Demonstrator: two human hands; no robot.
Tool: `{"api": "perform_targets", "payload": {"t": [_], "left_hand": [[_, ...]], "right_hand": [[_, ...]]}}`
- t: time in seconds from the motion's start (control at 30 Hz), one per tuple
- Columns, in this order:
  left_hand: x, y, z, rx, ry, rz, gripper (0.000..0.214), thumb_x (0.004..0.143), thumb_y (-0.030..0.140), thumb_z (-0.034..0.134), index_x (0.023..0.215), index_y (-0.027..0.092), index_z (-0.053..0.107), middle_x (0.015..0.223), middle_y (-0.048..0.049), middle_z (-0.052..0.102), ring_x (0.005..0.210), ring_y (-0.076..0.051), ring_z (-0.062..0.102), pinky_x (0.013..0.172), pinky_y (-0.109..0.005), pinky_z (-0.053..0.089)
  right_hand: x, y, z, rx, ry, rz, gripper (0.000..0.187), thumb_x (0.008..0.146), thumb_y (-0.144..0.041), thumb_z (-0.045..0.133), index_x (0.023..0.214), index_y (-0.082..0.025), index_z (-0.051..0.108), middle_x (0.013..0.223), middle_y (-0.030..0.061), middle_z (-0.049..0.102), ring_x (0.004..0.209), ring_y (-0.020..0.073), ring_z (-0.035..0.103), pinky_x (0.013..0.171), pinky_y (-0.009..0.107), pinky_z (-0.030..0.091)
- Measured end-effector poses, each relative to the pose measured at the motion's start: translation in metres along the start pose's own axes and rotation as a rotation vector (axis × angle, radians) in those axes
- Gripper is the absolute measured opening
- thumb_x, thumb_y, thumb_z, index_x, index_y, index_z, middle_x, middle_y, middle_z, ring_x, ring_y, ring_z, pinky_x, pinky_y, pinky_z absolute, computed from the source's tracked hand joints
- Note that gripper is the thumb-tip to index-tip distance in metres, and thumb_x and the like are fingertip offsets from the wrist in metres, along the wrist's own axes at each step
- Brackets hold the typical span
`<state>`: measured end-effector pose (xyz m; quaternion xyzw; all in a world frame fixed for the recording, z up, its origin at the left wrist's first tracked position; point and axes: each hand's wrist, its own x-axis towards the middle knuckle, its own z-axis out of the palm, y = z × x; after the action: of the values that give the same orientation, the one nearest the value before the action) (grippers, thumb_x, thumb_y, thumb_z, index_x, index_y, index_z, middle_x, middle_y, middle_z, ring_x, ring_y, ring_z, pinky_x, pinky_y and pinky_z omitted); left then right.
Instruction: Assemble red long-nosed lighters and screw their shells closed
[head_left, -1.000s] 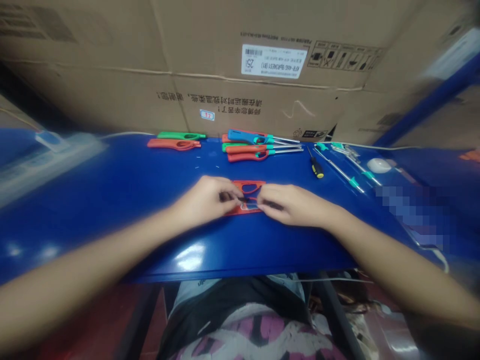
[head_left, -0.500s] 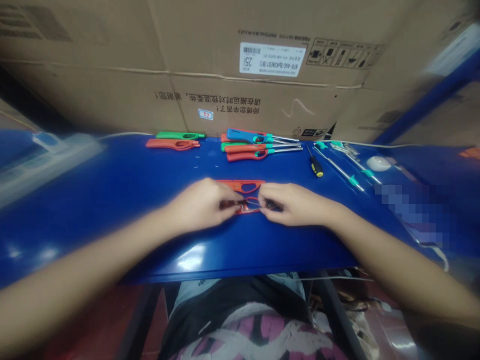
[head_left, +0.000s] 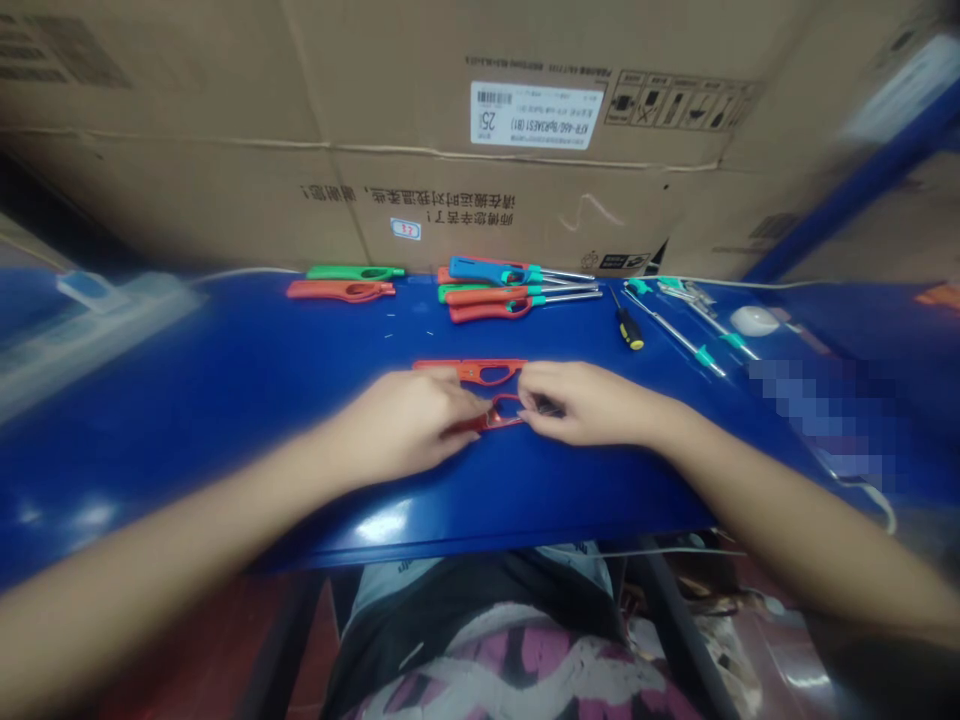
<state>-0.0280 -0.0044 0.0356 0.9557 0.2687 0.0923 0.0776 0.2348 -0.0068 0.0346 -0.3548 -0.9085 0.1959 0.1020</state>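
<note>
Slightly nearer me than 0.5 s ago, my left hand (head_left: pixel 409 415) bares more of the far shell (head_left: pixel 463 371). Its fingers pinch the near shell (head_left: pixel 490 420), which sits between my 2 hands; my right hand (head_left: pixel 581 405) meets the other end, gripping or not I cannot tell.

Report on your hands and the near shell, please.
Left hand on near shell. Right hand at its right end, grip unclear. Far shell close beyond, not blocking.

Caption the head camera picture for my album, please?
Left hand and right hand at a red handle piece over a blue table.
</note>
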Motion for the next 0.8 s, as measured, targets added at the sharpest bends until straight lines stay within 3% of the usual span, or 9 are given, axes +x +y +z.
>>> {"api": "perform_targets", "payload": {"t": [0.2, 0.4, 0.57, 0.8], "left_hand": [[0.002, -0.003, 0.009, 0.021, 0.025, 0.004, 0.031, 0.099, 0.025, 0.055, 0.127, 0.025, 0.069, 0.119, -0.0047, 0.075, 0.106, -0.022, 0.067, 0.089, -0.033, 0.056], [0.006, 0.003, 0.011, 0.117, 0.037, -0.005, 0.036, 0.103, 0.025, 0.047, 0.133, 0.017, 0.066, 0.106, -0.0100, 0.076, 0.094, -0.025, 0.066, 0.080, -0.035, 0.056], [0.007, 0.003, 0.014, 0.163, 0.047, 0.035, 0.035, 0.104, 0.026, 0.044, 0.125, 0.014, 0.070, 0.114, -0.0107, 0.076, 0.098, -0.027, 0.066, 0.085, -0.039, 0.056], [0.008, 0.004, 0.012, 0.112, 0.056, -0.073, 0.030, 0.103, 0.024, 0.048, 0.110, 0.017, 0.076, 0.109, -0.0096, 0.077, 0.101, -0.026, 0.068, 0.094, -0.041, 0.055]], "right_hand": [[0.000, 0.001, 0.000, 0.007, 0.023, 0.009, 0.009, 0.084, -0.013, 0.060, 0.082, -0.019, 0.054, 0.080, -0.0010, 0.058, 0.068, 0.0119, 0.048, 0.062, 0.024, 0.033], [0.000, 0.001, 0.000, -0.003, 0.037, 0.013, 0.012, 0.087, -0.015, 0.059, 0.079, -0.020, 0.050, 0.077, -0.0014, 0.056, 0.067, 0.0121, 0.047, 0.062, 0.024, 0.033], [0.000, 0.002, 0.000, 0.001, 0.022, 0.012, 0.012, 0.086, -0.014, 0.058, 0.079, -0.020, 0.050, 0.079, -0.0009, 0.056, 0.068, 0.0126, 0.047, 0.063, 0.025, 0.033], [-0.001, 0.002, -0.002, -0.012, 0.041, 0.009, 0.009, 0.088, -0.016, 0.056, 0.082, -0.020, 0.051, 0.081, -0.0003, 0.055, 0.068, 0.0123, 0.048, 0.062, 0.025, 0.033]]}}
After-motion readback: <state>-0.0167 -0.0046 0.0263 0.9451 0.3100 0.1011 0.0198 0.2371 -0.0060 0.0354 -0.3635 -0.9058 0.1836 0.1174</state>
